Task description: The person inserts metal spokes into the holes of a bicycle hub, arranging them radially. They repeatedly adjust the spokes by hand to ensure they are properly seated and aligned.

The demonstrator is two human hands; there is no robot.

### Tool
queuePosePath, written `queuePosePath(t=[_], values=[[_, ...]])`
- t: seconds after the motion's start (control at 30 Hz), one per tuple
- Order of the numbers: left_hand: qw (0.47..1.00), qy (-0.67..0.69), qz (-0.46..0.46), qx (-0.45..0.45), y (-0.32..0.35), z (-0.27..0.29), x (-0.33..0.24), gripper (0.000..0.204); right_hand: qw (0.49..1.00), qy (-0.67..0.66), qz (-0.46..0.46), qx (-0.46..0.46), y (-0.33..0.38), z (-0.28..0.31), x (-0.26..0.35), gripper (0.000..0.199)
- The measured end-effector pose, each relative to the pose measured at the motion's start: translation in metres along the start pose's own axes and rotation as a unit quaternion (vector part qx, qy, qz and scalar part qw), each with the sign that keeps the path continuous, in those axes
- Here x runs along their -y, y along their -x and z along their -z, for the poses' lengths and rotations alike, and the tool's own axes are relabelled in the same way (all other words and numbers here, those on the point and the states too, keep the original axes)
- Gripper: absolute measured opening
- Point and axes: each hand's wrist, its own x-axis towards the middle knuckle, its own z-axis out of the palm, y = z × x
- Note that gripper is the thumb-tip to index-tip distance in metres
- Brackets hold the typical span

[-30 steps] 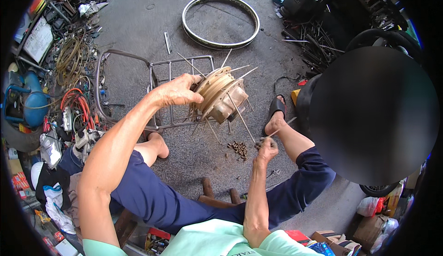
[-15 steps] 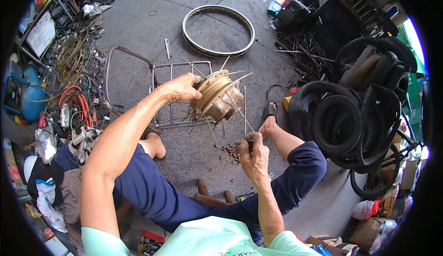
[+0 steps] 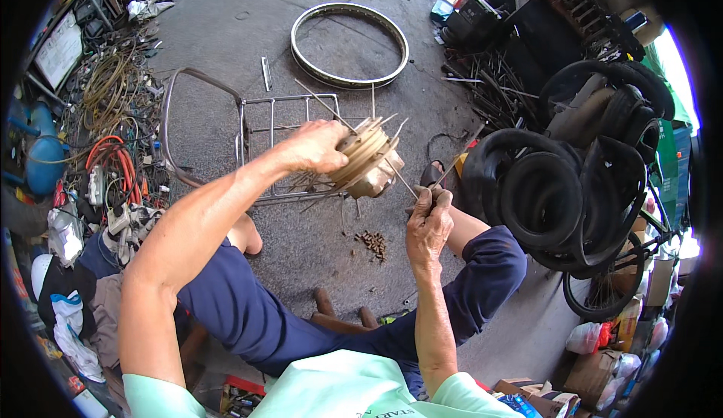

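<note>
A dirty, tan wheel hub with spokes sticking out all round hangs above a metal rack. My left hand is closed around the hub's left side, its fingertips partly hidden. To the right of the hub, my right hand pinches a thin spoke that slants up and to the right. Another spoke runs from the hub down to these fingers; whether they grip it too I cannot tell. On the floor below lies a small heap of short brass-coloured pieces, apart from both hands.
Beyond the rack, a bare wheel rim and a short metal strip lie on the concrete. Black tyres are stacked at the right. Cables, a blue tank and clutter line the left side.
My right hand has shifted slightly right and up, and a spoke now shows slanting from its fingers. The hub has turned a little in my left hand.
</note>
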Motion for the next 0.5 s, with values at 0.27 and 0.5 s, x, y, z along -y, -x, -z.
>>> queuePosePath(t=[0.27, 0.5], values=[[0.997, -0.064, -0.033, -0.032, -0.027, -0.006, -0.006, 0.036, 0.995, -0.043, -0.074, 0.043, -0.008, -0.029, -0.038, 0.026], [0.998, -0.057, 0.025, 0.008, -0.025, 0.014, -0.006, 0.047, 0.973, -0.144, -0.096, 0.152, -0.006, -0.007, -0.024, 0.02]])
